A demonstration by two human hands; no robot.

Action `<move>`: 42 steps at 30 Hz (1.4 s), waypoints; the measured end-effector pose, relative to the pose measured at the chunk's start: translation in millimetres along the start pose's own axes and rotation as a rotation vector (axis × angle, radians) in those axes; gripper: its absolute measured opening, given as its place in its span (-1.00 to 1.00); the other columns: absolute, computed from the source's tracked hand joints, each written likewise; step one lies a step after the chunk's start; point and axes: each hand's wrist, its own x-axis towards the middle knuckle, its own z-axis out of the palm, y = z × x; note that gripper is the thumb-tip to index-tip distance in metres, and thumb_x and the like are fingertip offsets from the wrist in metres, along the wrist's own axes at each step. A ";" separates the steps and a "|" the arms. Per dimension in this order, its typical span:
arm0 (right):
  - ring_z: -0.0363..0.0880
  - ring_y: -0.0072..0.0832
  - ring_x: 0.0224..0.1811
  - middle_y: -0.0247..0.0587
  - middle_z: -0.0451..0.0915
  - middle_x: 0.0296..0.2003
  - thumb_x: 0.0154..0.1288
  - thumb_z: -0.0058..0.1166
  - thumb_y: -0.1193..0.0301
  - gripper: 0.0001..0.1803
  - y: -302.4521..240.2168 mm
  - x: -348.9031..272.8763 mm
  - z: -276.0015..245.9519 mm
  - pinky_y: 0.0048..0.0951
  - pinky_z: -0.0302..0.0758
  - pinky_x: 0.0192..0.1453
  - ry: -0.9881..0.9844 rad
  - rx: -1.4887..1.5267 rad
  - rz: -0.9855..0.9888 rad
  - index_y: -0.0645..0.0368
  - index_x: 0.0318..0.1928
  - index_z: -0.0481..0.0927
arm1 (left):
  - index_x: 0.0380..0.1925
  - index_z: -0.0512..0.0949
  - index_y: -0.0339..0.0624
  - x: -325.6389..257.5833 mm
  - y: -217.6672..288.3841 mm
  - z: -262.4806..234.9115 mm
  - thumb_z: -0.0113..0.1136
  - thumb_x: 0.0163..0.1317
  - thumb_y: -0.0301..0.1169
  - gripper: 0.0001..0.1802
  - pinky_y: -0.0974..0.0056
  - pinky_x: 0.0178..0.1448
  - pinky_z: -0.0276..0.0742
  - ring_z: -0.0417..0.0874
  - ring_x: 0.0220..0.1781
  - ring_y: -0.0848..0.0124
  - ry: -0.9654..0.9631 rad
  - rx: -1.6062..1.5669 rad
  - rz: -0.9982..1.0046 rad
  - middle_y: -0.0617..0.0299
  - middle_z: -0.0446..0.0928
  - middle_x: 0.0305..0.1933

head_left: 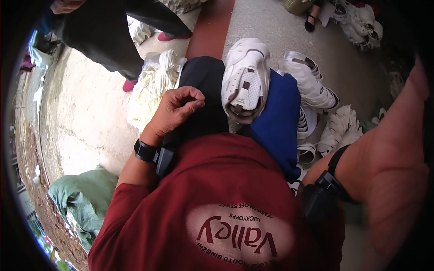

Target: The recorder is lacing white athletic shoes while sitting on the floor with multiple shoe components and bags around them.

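Note:
My left hand [177, 109] is raised over my dark-clothed left knee, its fingers curled and the thumb close to the forefinger. Whether a thin thing lies in that pinch cannot be made out. Across my lap, between the dark cloth and the blue cloth [278, 119], rests a white shoe upper [247, 79] with a perforated tongue and a grey-brown collar; neither hand touches it. At the right edge my right hand [398, 158] is lifted close to the camera, large and blurred, with its fingers unclear. Beside my left hand lies a bundle of cream laces [156, 88].
More white shoe uppers [309, 83] are stacked right of my knees, with another pile [341, 131] beyond. A green sack [86, 198] sits at my left. A person in dark trousers [99, 36] stands at upper left; another person's black shoe [310, 22] shows at upper right.

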 end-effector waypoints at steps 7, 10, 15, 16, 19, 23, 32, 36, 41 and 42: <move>0.47 -0.04 0.00 0.20 0.51 -0.14 0.05 -0.01 0.48 -0.62 -5.8 -3.6 -6.5 -0.07 0.38 0.15 0.122 -0.151 -0.113 0.49 -0.11 0.43 | -0.36 0.55 -0.31 -25.2 -51.4 -56.2 0.17 0.16 -0.49 -0.90 0.42 -0.13 0.49 0.57 -0.34 0.51 0.378 -0.020 -0.065 0.27 0.57 -0.39; 0.47 -0.04 0.01 0.20 0.51 -0.14 0.05 -0.01 0.49 -0.61 -9.8 -11.7 -15.3 -0.07 0.37 0.16 0.178 -0.212 -0.178 0.49 -0.11 0.43 | -0.36 0.54 -0.33 -33.9 -101.9 -77.4 0.18 0.16 -0.45 -0.86 0.40 -0.17 0.50 0.58 -0.34 0.48 0.490 -0.134 -0.172 0.24 0.56 -0.43; 0.46 -0.04 0.02 0.20 0.51 -0.13 0.03 -0.01 0.50 -0.61 -1.5 12.5 -8.5 -0.07 0.37 0.17 0.178 -0.268 -0.197 0.50 -0.10 0.42 | -0.36 0.52 -0.31 -60.5 -152.8 -97.5 0.16 0.16 -0.45 -0.87 0.43 -0.25 0.51 0.59 -0.40 0.49 0.572 -0.263 -0.336 0.20 0.57 -0.44; 0.46 -0.04 0.03 0.20 0.51 -0.13 0.03 -0.01 0.51 -0.61 4.2 15.4 -12.3 -0.07 0.37 0.17 0.160 -0.262 -0.174 0.50 -0.10 0.42 | -0.35 0.52 -0.31 -55.6 -160.4 -101.8 0.16 0.16 -0.45 -0.86 0.44 -0.26 0.50 0.58 -0.41 0.49 0.539 -0.261 -0.342 0.21 0.56 -0.43; 0.46 -0.04 0.04 0.20 0.50 -0.12 0.02 -0.02 0.51 -0.60 -0.8 28.0 21.4 -0.07 0.36 0.18 0.123 -0.208 -0.122 0.50 -0.10 0.42 | -0.32 0.52 -0.29 -61.2 -175.8 -116.7 0.15 0.13 -0.50 -0.88 0.48 -0.34 0.46 0.56 -0.43 0.53 0.567 -0.211 -0.368 0.25 0.55 -0.43; 0.45 -0.04 0.05 0.20 0.50 -0.11 0.02 -0.02 0.53 -0.60 3.0 37.2 36.0 -0.07 0.36 0.18 0.130 -0.178 -0.144 0.50 -0.09 0.42 | -0.27 0.54 -0.28 -35.1 -209.6 -130.0 0.15 0.08 -0.54 -0.82 0.49 -0.43 0.41 0.57 -0.44 0.53 0.713 -0.259 -0.428 0.27 0.56 -0.41; 0.53 -0.11 -0.32 0.02 0.54 -0.35 -0.09 0.13 0.66 -0.77 72.7 -81.6 77.2 -0.31 0.45 -0.21 -0.404 -0.202 0.520 0.35 -0.31 0.52 | -0.21 0.55 -0.32 -85.1 -274.5 -144.3 0.02 0.04 -0.57 -0.73 0.41 -0.33 0.51 0.60 -0.41 0.46 0.842 0.001 -0.517 0.17 0.60 -0.29; 0.53 -0.11 -0.32 0.01 0.54 -0.40 -0.09 0.11 0.67 -0.80 82.5 -92.3 93.1 -0.31 0.45 -0.22 -0.477 -0.127 0.595 0.37 -0.34 0.51 | -0.14 0.55 -0.24 -74.0 -282.8 -132.9 0.12 0.00 -0.53 -0.66 0.30 -0.22 0.55 0.63 -0.38 0.37 0.714 0.267 -0.443 0.13 0.62 -0.21; 0.53 -0.12 -0.34 0.01 0.53 -0.41 -0.04 0.08 0.68 -0.83 85.2 -87.8 103.6 -0.31 0.44 -0.25 -0.523 -0.094 0.618 0.36 -0.34 0.51 | -0.30 0.60 -0.19 -70.8 -287.4 -136.5 0.29 -0.03 -0.33 -0.72 0.19 -0.17 0.52 0.62 -0.33 0.12 0.593 0.761 -0.537 -0.02 0.59 -0.34; 0.53 -0.12 -0.34 0.01 0.53 -0.41 -0.04 0.08 0.68 -0.83 83.8 -87.7 104.7 -0.31 0.44 -0.25 -0.522 -0.094 0.612 0.36 -0.34 0.51 | -0.40 0.63 -0.20 -72.6 -288.0 -141.2 0.28 -0.01 -0.24 -0.74 0.16 -0.21 0.51 0.63 -0.36 0.13 0.556 0.790 -0.561 -0.03 0.59 -0.43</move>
